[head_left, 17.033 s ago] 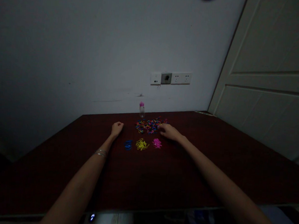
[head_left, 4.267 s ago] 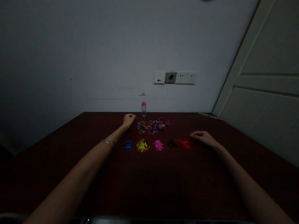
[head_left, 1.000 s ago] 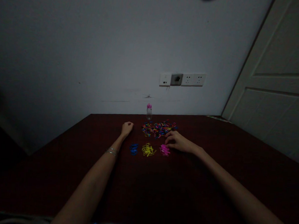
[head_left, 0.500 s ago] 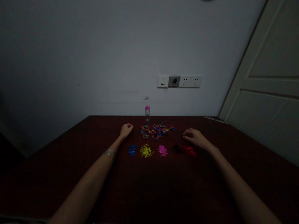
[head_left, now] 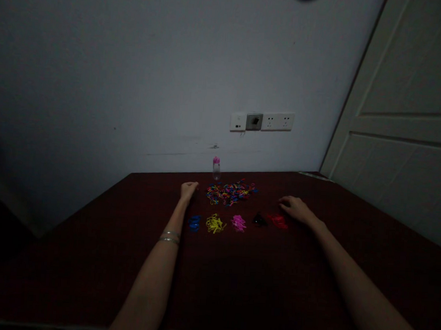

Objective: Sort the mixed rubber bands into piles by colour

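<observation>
My left hand rests on the table just left of a mixed pile of small coloured loops that look like rubber bands. Its fingers are curled closed, and whatever they may hold is hidden. My right hand is low over the table, behind and right of a red pile; its fingers are loosely bent and apart, with nothing visible in them. Left of the red pile, in a row, lie a black pile, a pink pile, a yellow pile and a blue pile.
A small clear bottle with a pink top stands behind the mixed pile, near the wall. The dark red table meets the grey wall, which carries sockets. A pale panelled door is on the right.
My right hand has drawn back to the right, away from the mixed pile, uncovering more of the red pile. My left hand has shifted slightly right, and its forearm has swung right.
</observation>
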`<state>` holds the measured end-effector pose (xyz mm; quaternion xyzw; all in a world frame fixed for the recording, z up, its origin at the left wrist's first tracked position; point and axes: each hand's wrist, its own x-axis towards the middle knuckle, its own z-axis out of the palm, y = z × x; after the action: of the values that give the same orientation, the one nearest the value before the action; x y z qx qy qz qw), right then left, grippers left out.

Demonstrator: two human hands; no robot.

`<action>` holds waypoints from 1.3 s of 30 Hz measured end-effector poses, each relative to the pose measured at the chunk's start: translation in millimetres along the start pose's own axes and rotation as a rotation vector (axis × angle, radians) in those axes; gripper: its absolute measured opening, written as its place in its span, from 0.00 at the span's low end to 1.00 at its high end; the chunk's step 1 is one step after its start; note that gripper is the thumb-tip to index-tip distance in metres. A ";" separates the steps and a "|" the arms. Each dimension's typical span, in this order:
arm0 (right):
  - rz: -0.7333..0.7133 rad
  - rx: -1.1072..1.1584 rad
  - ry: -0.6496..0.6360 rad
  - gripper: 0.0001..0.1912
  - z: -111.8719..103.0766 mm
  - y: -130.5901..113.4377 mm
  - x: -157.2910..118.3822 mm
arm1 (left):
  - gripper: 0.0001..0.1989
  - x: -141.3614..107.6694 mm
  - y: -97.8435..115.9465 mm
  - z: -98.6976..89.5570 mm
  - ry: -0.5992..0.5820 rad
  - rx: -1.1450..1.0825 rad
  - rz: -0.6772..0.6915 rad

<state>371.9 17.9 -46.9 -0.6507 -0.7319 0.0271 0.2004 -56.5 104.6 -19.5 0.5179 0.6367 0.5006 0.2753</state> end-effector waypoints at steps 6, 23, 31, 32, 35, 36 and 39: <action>0.028 -0.058 -0.015 0.17 -0.7 -2.6 -1.3 | 0.07 -19.9 20.4 -2.6 -0.304 0.387 0.131; 0.054 -0.109 0.001 0.19 0.1 -6.4 -2.3 | 0.11 -42.7 28.4 -1.5 -0.635 0.575 0.478; 0.061 -0.127 -0.001 0.19 -0.5 -8.2 -2.4 | 0.12 -46.0 22.5 -2.0 -0.673 0.552 0.530; 0.060 -0.127 -0.002 0.19 -0.5 -8.2 -2.3 | 0.11 -45.7 20.9 -1.5 -0.671 0.542 0.540; 0.059 -0.125 -0.012 0.19 -1.1 -8.5 -2.6 | 0.10 -45.2 17.0 0.0 -0.665 0.503 0.561; 0.061 -0.126 -0.016 0.19 -1.4 -8.9 -2.9 | 0.10 -45.5 16.3 0.2 -0.662 0.497 0.565; 0.071 -0.127 -0.015 0.19 -2.8 -11.0 -4.5 | 0.09 -47.3 15.9 0.3 -0.629 0.498 0.564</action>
<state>362.7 11.3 -42.2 -0.6876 -0.7100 -0.0075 0.1520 -35.4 59.9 -12.8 0.8462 0.4581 0.2078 0.1758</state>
